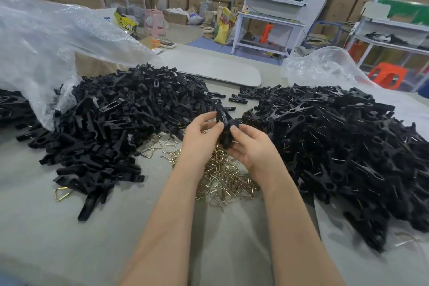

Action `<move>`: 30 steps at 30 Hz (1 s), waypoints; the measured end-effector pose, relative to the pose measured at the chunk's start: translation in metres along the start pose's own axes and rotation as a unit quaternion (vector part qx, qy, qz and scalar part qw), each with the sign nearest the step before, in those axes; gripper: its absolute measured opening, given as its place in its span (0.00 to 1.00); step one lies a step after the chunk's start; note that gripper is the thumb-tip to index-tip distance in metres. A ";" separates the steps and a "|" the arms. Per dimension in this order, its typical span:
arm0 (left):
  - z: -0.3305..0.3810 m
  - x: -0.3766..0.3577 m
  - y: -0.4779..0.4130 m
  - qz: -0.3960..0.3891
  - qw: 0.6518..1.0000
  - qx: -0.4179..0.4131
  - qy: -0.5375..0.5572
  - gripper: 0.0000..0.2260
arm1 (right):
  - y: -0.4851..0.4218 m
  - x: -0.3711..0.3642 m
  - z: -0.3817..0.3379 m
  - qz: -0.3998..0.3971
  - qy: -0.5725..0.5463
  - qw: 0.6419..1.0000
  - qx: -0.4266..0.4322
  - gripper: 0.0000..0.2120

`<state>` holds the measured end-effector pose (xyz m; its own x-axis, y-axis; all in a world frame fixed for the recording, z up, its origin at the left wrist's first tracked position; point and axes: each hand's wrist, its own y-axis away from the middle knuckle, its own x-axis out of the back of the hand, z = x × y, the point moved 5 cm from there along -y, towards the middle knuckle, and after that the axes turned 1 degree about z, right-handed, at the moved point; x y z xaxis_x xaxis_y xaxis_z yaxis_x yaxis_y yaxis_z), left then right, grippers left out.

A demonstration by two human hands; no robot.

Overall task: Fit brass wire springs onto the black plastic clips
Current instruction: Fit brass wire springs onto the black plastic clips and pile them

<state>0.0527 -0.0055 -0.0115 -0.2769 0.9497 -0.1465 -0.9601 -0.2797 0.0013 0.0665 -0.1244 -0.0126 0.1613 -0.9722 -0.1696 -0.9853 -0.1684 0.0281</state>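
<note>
One black clip point(224, 127) stands nearly upright between both hands, just above the far edge of the brass spring pile point(222, 176). The left hand point(202, 137) pinches the clip's upper part with thumb and curled fingers. The right hand point(251, 146) grips the lower part, fingers curled under it. Whether a spring sits on this clip cannot be told. Left of the spring pile lies a heap of bare clip parts point(120, 118), and right of it a larger heap of clips with wire showing point(336, 141), all on the grey table point(46, 227). A clear plastic bag point(46, 42) lies far left of the pile.
</note>
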 end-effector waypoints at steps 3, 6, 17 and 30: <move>-0.003 0.000 -0.001 -0.001 1.000 0.014 0.006 0.06 | 0.001 0.000 0.001 0.001 0.011 1.000 -0.001 0.07; -0.003 0.003 -0.002 0.026 1.000 0.006 0.002 0.06 | 0.003 0.001 0.000 0.015 0.038 0.999 0.016 0.09; 0.020 0.036 0.005 0.262 0.932 -0.110 -0.226 0.17 | 0.002 0.005 -0.006 -0.003 0.100 0.994 0.048 0.05; 0.007 -0.002 0.005 -0.027 0.985 -0.055 -0.159 0.07 | 0.002 0.015 -0.011 0.088 0.118 0.984 0.096 0.05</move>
<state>0.0483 -0.0083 -0.0043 -0.2416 0.9546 0.1743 -0.9682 -0.2253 -0.1084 0.0675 -0.1409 -0.0046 -0.0267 -0.9981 0.0550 -0.9879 0.0179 -0.1540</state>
